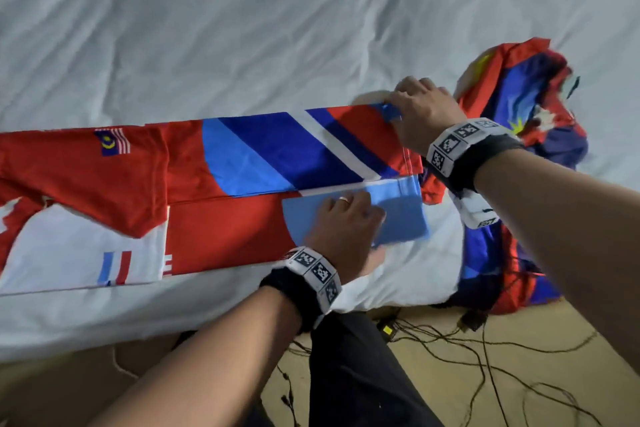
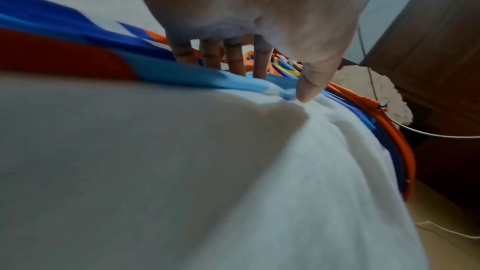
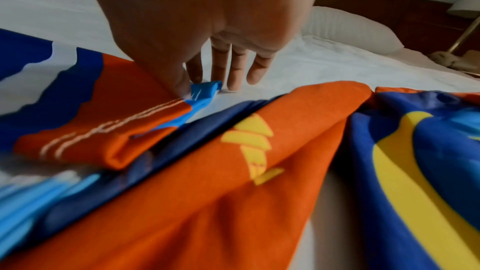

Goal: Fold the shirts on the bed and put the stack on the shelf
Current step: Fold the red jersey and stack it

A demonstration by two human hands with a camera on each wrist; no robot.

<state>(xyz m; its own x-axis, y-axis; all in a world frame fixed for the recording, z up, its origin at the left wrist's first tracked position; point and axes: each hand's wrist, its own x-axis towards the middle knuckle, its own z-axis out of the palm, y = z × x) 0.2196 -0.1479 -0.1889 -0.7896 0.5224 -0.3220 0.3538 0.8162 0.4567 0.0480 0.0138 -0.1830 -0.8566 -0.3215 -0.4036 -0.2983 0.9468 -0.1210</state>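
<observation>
A red, blue and white shirt (image 1: 225,163) lies lengthwise across the bed, its sides folded in to a long strip. My right hand (image 1: 393,107) pinches the far hem corner between thumb and forefinger; the right wrist view shows that light blue corner (image 3: 205,89) bunched in the pinch. My left hand (image 1: 349,218) sits on the near light blue hem panel (image 1: 398,215), fingers curled on top and thumb at the hem's edge. In the left wrist view the fingertips (image 2: 236,69) press into the fabric and the thumb meets its edge.
A crumpled pile of red, blue and yellow shirts (image 1: 526,104) lies just right of my hands and hangs over the bed's edge. White sheet (image 1: 242,28) stretches beyond the shirt. Cables (image 1: 450,333) trail over the floor below. A pillow (image 3: 345,30) lies further off.
</observation>
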